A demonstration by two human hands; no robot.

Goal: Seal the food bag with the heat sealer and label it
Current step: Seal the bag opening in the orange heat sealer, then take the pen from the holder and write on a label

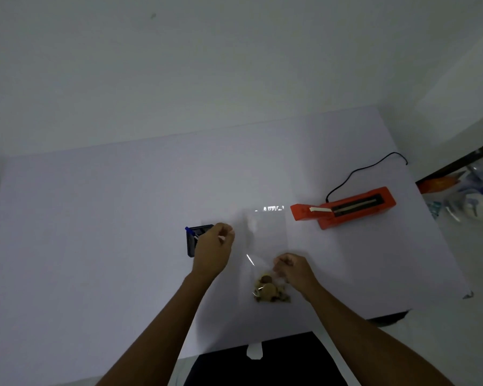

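Note:
A clear plastic food bag (pixel 264 240) lies flat on the white table (pixel 95 232), with brown and tan snacks (pixel 271 291) bunched at its near end. My right hand (pixel 292 268) rests on the bag just above the snacks, fingers curled onto the plastic. My left hand (pixel 215 252) hovers left of the bag, pinching a small white piece between thumb and finger. The orange heat sealer (pixel 346 208) sits to the right of the bag's far end, its black cord (pixel 365 169) trailing back.
A black tray (pixel 193 240) with a blue-capped pen (pixel 190 232) lies under and behind my left hand. Past the table's right edge is a heap of plastic-wrapped items (pixel 463 196). A small white tab (pixel 255 351) hangs at the near edge.

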